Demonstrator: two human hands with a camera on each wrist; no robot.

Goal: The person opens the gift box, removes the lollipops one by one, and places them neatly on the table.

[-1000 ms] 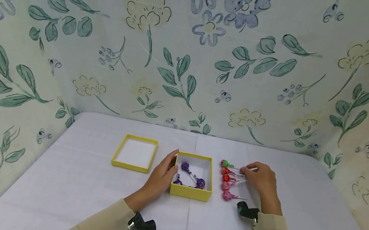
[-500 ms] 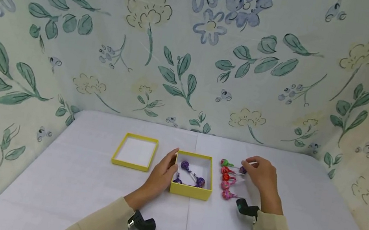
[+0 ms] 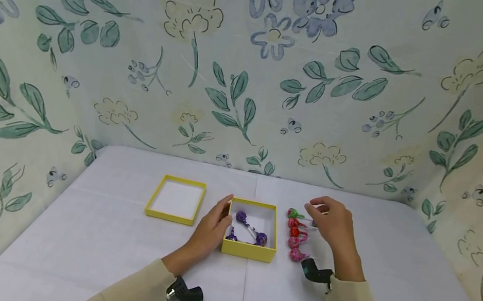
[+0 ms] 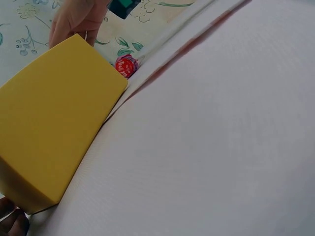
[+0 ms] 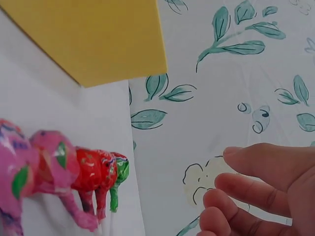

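Note:
My left hand (image 3: 210, 228) holds the left side of an open yellow box (image 3: 249, 251), its thumb at the rim. Inside the box lie several purple-wrapped lollipops (image 3: 261, 239). My right hand (image 3: 332, 223) hovers over the far end of a lollipop row right of the box. Its thumb and fingers are apart with nothing between them in the right wrist view. The row holds a green lollipop (image 3: 292, 213), red lollipops (image 3: 295, 232) and pink lollipops (image 3: 296, 254), sticks pointing right. A purple lollipop (image 3: 314, 224) lies beside the green one's stick, mostly hidden by my right hand.
A yellow-rimmed box lid (image 3: 173, 216) with a white inside lies left of the box. White cloth (image 3: 116, 236) covers the table. A flowered fabric backdrop (image 3: 227, 117) rises behind and at both sides.
My right hand has let go of the purple lollipop, which now lies by the row, and has moved slightly up and left. My left hand and the box have stayed put.

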